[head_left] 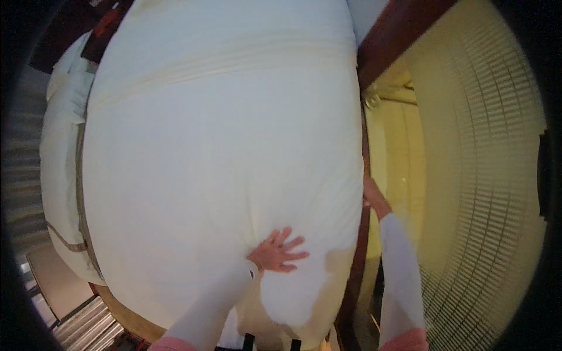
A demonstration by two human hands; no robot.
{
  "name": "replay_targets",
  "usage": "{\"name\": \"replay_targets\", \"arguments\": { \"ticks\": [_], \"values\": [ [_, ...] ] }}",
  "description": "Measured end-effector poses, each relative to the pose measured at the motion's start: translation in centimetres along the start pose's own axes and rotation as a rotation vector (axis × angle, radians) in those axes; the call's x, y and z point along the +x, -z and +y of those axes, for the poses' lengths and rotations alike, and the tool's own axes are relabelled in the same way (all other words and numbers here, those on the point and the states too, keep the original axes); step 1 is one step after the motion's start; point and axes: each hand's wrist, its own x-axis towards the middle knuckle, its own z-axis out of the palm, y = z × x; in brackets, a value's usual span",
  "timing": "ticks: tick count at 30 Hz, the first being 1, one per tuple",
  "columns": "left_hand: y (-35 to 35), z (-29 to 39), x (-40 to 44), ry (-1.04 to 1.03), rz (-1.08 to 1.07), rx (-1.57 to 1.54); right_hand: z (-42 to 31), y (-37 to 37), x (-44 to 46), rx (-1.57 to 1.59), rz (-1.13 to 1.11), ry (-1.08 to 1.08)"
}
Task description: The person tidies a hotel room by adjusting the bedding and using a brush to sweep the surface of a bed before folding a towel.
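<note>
A white bed sheet (228, 134) covers a wide mattress that fills the middle of the head view. My left hand (278, 251) presses flat on it near the lower right part, palm down with the fingers spread, and small creases run out from there. At the right side of the bed, my right hand (372, 193) touches the edge of the sheet beside the dark wooden bed frame (364, 245). Its fingers are mostly hidden against the mattress side, so I cannot see whether they grip the cloth.
White pillows (61, 158) lie along the left end, beyond a narrow gap. A dark wooden piece (404, 35) stands at the top right. Along the right runs a pale, ribbed surface (480, 175). A beige panel (61, 278) is at the lower left.
</note>
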Motion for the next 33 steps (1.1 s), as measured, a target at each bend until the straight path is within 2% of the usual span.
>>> {"name": "replay_targets", "arguments": {
  "ticks": [3, 5, 6, 7, 10, 11, 13, 15, 17, 19, 21, 23, 24, 26, 28, 31, 32, 33],
  "values": [
    [0.6, -0.8, 0.3, 0.007, 0.029, 0.034, 3.4, 1.9, -8.0, -0.207, 0.021, -0.177],
    [1.3, -1.1, 0.5, 0.006, 0.019, 0.021, 5.9, 2.8, -9.1, -0.138, 0.362, 0.240],
    [1.6, -1.4, 0.7, 0.002, 0.019, 0.024, 3.0, 2.7, -12.8, 0.186, 0.337, 0.411],
    [1.9, -1.7, 0.9, 0.013, 0.029, 0.036, -0.4, 2.4, -17.1, 0.300, 0.350, 0.475],
    [2.5, -1.6, 1.2, 0.031, 0.045, 0.055, 1.0, 2.1, -19.0, 0.456, 0.269, 0.790],
    [3.1, -1.8, 1.4, 0.036, 0.049, 0.058, 2.2, -2.2, -19.3, 0.011, 0.702, 0.883],
    [4.1, -2.0, 1.5, 0.035, 0.052, 0.070, 9.3, -4.1, -20.0, -0.162, 0.524, 0.463],
    [5.0, -2.4, 2.2, 0.039, 0.077, 0.094, 18.4, -1.5, -22.0, 0.036, -0.024, -0.036],
    [5.2, -2.3, 3.4, 0.054, 0.087, 0.142, 27.6, -1.4, -26.0, -0.160, -0.019, -0.241],
    [5.8, 0.1, 5.6, 0.077, 0.129, 0.163, 35.0, 1.3, -30.3, -0.245, -0.064, -0.312],
    [6.1, 3.5, 5.8, 0.096, 0.175, 0.124, 40.6, 1.9, -35.0, -0.193, -0.060, -0.293],
    [3.5, 9.8, 5.9, -0.066, 0.096, 0.015, 40.0, 2.1, -38.2, -0.299, 0.170, 0.049],
    [2.1, 14.1, 5.5, -0.175, -0.053, -0.046, 37.3, 2.5, -38.7, -0.355, 0.295, 0.226],
    [-4.9, 22.3, 1.0, -0.355, -0.236, -0.318, 29.9, 2.5, -38.8, 0.060, 0.421, 0.373],
    [-9.5, 31.1, -4.9, -0.525, -0.554, -0.520, 25.4, 3.3, -37.9, 0.071, 0.389, 0.316],
    [-12.0, 38.9, -14.8, -0.689, -1.095, -0.725, 30.2, 1.2, -36.7, 0.052, 0.274, 0.443],
    [-12.5, 39.2, -18.4, -0.640, -1.085, -0.863, 34.5, -1.1, -37.0, 0.103, 0.297, 0.361],
    [-10.8, 38.8, -20.1, -0.537, -0.979, -0.888, 40.6, -3.9, -38.1, 0.156, 0.317, 0.279]
  ]
}}
